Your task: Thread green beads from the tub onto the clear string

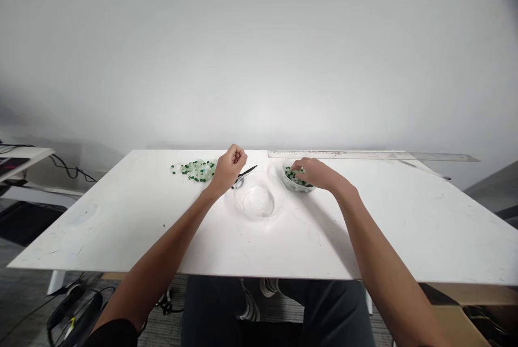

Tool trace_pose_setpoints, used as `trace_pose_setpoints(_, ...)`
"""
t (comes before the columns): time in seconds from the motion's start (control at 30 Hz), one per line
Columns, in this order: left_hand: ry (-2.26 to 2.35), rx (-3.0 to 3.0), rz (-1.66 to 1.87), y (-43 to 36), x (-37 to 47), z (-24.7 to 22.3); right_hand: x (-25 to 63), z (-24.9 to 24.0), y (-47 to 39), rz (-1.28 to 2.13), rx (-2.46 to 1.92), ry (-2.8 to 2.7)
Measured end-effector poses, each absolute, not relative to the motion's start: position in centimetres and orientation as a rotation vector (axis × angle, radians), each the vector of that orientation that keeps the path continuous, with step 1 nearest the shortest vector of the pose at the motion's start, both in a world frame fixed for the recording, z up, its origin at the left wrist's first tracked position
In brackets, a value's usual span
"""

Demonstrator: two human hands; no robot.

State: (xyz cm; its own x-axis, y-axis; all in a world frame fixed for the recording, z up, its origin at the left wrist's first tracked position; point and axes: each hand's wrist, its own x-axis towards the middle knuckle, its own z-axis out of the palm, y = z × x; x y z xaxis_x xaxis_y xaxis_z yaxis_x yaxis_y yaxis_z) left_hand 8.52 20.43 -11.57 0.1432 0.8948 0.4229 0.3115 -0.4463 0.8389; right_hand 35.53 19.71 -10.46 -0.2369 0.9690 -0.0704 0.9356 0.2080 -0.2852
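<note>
My left hand [230, 167] is closed in a loose fist above the white table, just right of a spread of green and pale beads [198, 170]. Whatever its fingers may hold cannot be made out. Behind it lies a dark, pointed tool [247, 172], partly hidden by the hand. My right hand [314, 171] reaches over a clear bowl [300, 189] of green and whitish beads [292, 175]. Its fingers are bent together down at the beads, and anything between them is too small to see. Between both hands stands a clear round plastic container [259, 204].
A long transparent ruler [364, 155] lies along the table's back edge, its right end reaching past the tabletop. A thin rod [423, 170] rests near the far right corner. The white table [133, 228] meets a plain wall [259, 55]. Cables [70, 169] hang at the left.
</note>
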Motion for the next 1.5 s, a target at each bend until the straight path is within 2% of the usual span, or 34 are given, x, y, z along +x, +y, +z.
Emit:
trace_pose_setpoints(0.23, 1.134, 1.830, 1.297, 20.4, 8.6, -11.7, 35.8, -11.0, 20.0, 0.553, -1.981, -2.213)
trace_pose_setpoints(0.73, 1.176, 1.745, 1.240, 20.2, 8.6, -11.5, 35.4, -10.1, 19.6, 0.375, -1.725, -1.953)
trace_pose_setpoints(0.83, 1.176, 1.782, 1.308, 20.1, 8.7, -11.4, 34.5, -9.1, 19.2, 0.502, -1.560, -1.793)
trace_pose_setpoints(1.07, 1.145, 1.742, 1.458, 20.2, 8.9, -11.5, 30.6, -7.7, 16.9, 1.101, -0.960, -1.490)
trace_pose_setpoints(1.5, 1.152, 1.834, 1.347, 18.7, 9.5, -10.6, 29.8, -9.8, 16.6, 1.104, -0.985, -1.348)
